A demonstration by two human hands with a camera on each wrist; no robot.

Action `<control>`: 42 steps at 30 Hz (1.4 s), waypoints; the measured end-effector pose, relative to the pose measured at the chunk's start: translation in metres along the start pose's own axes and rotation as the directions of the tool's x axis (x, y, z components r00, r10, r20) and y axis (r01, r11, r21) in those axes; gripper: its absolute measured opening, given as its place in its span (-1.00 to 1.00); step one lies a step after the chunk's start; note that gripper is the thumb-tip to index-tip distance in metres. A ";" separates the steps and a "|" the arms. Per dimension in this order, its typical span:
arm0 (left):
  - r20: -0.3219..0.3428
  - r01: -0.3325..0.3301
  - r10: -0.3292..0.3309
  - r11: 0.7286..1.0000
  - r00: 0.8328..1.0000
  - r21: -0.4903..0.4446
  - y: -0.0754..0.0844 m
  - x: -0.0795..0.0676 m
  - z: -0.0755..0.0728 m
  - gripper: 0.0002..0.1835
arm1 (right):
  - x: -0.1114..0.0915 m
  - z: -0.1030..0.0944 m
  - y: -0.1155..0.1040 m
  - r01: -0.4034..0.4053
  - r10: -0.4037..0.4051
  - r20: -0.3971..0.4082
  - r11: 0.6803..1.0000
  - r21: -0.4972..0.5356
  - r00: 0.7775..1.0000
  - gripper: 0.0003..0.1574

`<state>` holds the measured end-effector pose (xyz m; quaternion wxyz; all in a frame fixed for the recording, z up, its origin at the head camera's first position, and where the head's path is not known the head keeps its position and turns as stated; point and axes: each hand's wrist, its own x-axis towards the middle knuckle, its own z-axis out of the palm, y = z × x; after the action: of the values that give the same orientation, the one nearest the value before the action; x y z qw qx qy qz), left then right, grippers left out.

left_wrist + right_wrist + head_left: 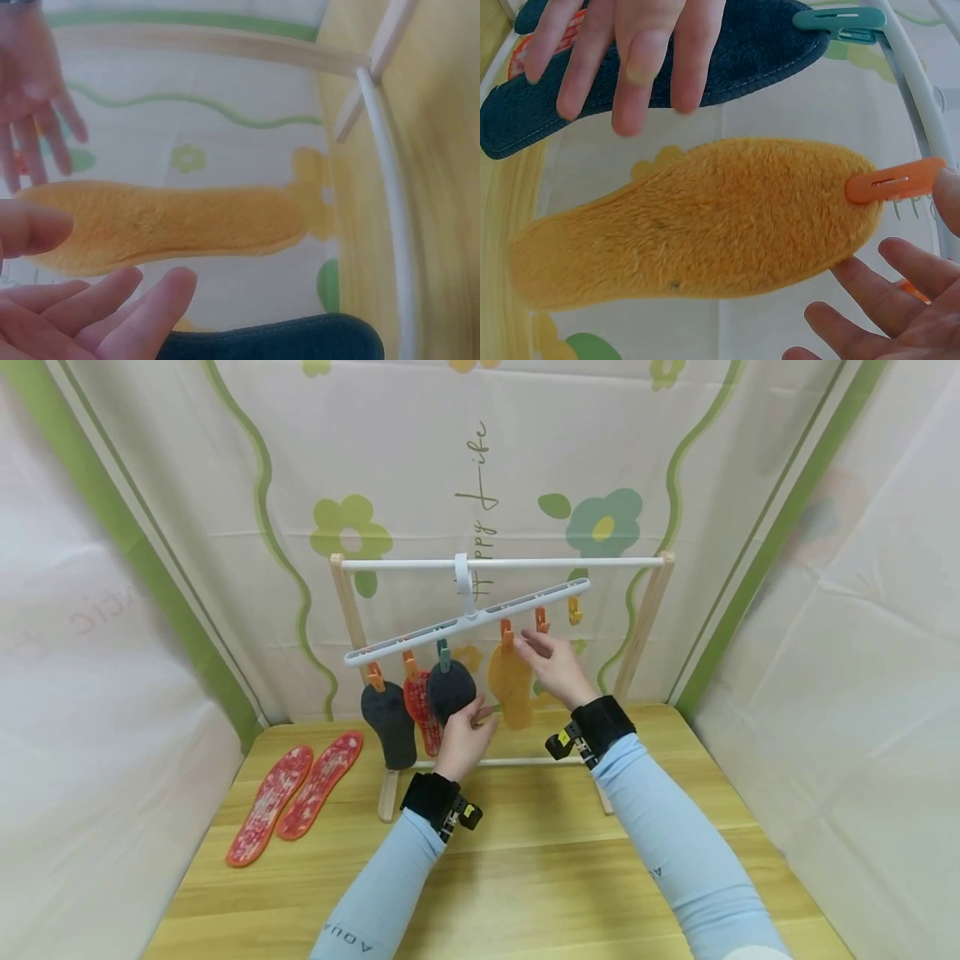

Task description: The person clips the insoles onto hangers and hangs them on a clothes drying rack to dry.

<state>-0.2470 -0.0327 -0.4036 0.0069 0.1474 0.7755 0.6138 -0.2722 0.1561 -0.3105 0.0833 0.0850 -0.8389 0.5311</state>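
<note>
A fuzzy yellow-orange insole (705, 225) hangs toe-up from an orange clothespin (896, 180) on the white clip hanger (468, 620). Beside that clothespin is my right hand (555, 667), its fingers spread and apparently holding nothing; the thumb lies near the clip's end in the right wrist view. My left hand (467, 739) is just left of the yellow insole, fingers loose, in front of the lower part of a dark blue insole (452, 687). A teal clothespin (844, 21) grips that blue insole. In the left wrist view the yellow insole (172, 225) lies between both hands.
Another dark insole (388, 727) and a red patterned insole (422, 710) hang at the hanger's lower left end. Two red insoles (273, 802) lie on the wooden table. Unloaded orange (542, 620) and yellow (574, 610) clothespins hang at right. A wood-and-white rack (585, 562) supports the tilted hanger.
</note>
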 end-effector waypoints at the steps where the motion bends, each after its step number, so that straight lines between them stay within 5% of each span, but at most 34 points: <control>1: 0.001 -0.005 0.005 1.000 1.000 -0.003 0.000 -0.001 -0.001 -0.40 | 0.000 -0.001 0.002 -0.005 0.005 0.000 1.000 -0.007 1.000 -0.23; 15: 0.004 -0.002 0.002 0.999 1.000 0.032 -0.012 -0.030 -0.022 -0.44 | -0.029 -0.020 0.032 -0.023 0.023 -0.023 1.000 0.008 0.999 -0.27; 26: -0.021 -0.019 0.021 0.994 1.000 0.106 -0.040 -0.072 -0.065 -0.52 | -0.078 -0.026 0.075 -0.074 0.075 -0.055 0.997 0.024 0.996 -0.24; 36: -0.105 0.097 -0.079 0.978 0.991 0.184 -0.075 -0.121 -0.109 -0.64 | -0.129 -0.020 0.109 -0.086 0.087 -0.082 0.996 0.010 0.993 -0.30; 42: -0.163 0.207 -0.170 0.947 0.972 0.244 -0.095 -0.150 -0.133 -0.64 | -0.154 -0.013 0.129 -0.129 0.126 -0.089 0.991 -0.027 0.988 -0.29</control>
<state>-0.1501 -0.2143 -0.4866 -0.0080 0.0290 0.8583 0.5123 -0.1515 0.2304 -0.4531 0.0870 0.0064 -0.8467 0.5248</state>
